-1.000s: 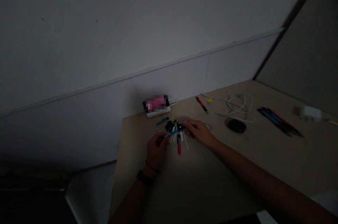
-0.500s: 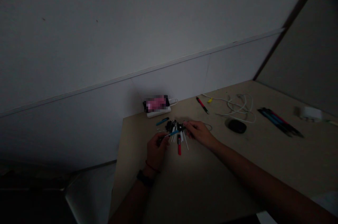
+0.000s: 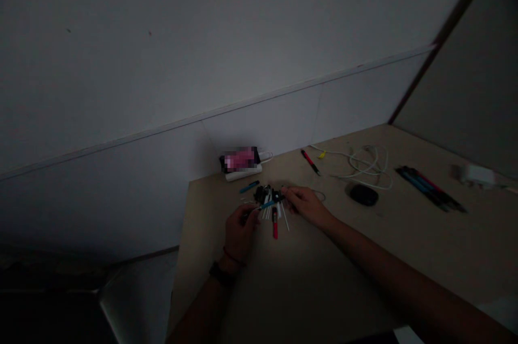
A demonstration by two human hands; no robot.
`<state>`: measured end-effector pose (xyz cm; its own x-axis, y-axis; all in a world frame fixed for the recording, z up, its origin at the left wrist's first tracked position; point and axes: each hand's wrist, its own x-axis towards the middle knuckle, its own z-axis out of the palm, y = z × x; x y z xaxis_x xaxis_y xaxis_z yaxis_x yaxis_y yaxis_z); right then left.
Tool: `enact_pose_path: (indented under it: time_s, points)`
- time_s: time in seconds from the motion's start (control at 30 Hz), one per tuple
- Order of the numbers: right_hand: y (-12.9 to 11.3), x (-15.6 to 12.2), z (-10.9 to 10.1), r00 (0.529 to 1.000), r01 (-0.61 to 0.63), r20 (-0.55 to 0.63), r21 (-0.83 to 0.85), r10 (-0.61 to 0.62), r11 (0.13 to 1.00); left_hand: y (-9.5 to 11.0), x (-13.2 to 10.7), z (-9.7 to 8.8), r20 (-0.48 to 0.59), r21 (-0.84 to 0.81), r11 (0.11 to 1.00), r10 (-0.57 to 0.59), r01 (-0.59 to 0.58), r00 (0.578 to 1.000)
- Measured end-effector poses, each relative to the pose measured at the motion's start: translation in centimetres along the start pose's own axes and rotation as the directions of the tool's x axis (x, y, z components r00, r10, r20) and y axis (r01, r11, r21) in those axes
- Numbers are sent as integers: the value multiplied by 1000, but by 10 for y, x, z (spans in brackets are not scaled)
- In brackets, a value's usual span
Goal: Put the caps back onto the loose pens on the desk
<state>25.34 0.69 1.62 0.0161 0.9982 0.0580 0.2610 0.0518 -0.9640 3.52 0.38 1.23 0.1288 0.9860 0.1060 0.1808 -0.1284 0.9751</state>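
Note:
My left hand (image 3: 241, 230) grips the near end of a slim blue pen (image 3: 269, 204), whose far end reaches into a small heap of dark pen parts (image 3: 264, 194). My right hand (image 3: 306, 206) lies to the right of the heap, with its fingertips at a black piece (image 3: 277, 195). A red pen part (image 3: 275, 224) stands out just below the heap, and thin white sticks (image 3: 285, 217) lie next to it. A short blue pen (image 3: 249, 187) rests behind the heap. The dim light hides what the right fingers touch.
The beige table (image 3: 343, 263) meets a white wall behind. On it are a white power strip (image 3: 243, 173), a red pen (image 3: 310, 162), tangled white cable (image 3: 366, 168), a black mouse (image 3: 363, 195), several pens (image 3: 429, 196) and a white charger (image 3: 477, 175).
The blue pen and my left hand have shifted slightly to the right. The whole view has drifted a little, and my right hand stays close to where it was.

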Motion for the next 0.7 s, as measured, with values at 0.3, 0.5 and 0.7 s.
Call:
enact_pose_path:
  time_s: [0.3, 0.5, 0.7]
  points:
    - [1, 1, 1, 1000, -3, -7, -14, 3, 1000, 1, 0, 0, 14, -17, 1000, -14, 14, 1000]
    - [-1, 0, 0, 1000, 20, -3, -48, -21, 999, 1, 0, -1, 18, -10, 1000, -6, 6, 1000]
    - [0, 0, 1, 1000, 19, -10, -54, -20, 998, 1, 1, 0, 15, 6, 1000, 2, -2, 1000]
